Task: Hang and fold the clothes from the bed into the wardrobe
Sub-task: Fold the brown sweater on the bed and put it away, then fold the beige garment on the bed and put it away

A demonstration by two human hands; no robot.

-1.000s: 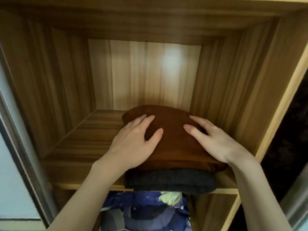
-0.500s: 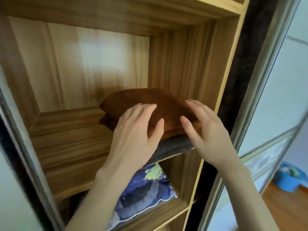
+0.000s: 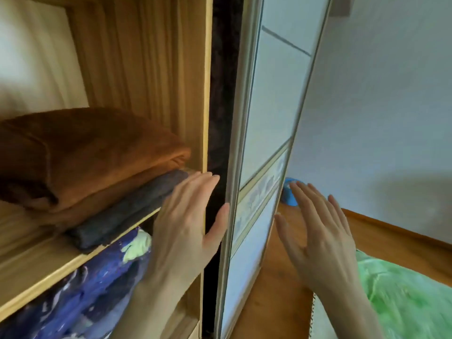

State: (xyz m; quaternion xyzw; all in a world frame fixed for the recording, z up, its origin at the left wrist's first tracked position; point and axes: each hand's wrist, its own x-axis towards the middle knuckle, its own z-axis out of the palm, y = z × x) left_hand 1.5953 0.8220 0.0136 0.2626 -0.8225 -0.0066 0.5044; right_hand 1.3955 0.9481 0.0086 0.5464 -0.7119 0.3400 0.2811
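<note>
A folded brown garment [image 3: 80, 155] lies on top of a folded dark grey garment [image 3: 127, 209] on the wooden wardrobe shelf [image 3: 36, 267] at the left. My left hand [image 3: 188, 223] hovers with straight fingers in front of the shelf's right end, clear of the clothes and holding nothing. My right hand [image 3: 318, 231] is spread open in the air to the right of the sliding wardrobe door [image 3: 259, 148], also holding nothing.
A blue patterned bundle [image 3: 80, 292] fills the compartment below the shelf. A green bedcover [image 3: 406, 297] shows at the lower right. A blue object [image 3: 288, 192] sits on the wooden floor [image 3: 396, 245] by the white wall.
Both hands have come off the brown garment and drawn back out of the wardrobe. The view has swung right, bringing the sliding door, floor and green bedcover into sight.
</note>
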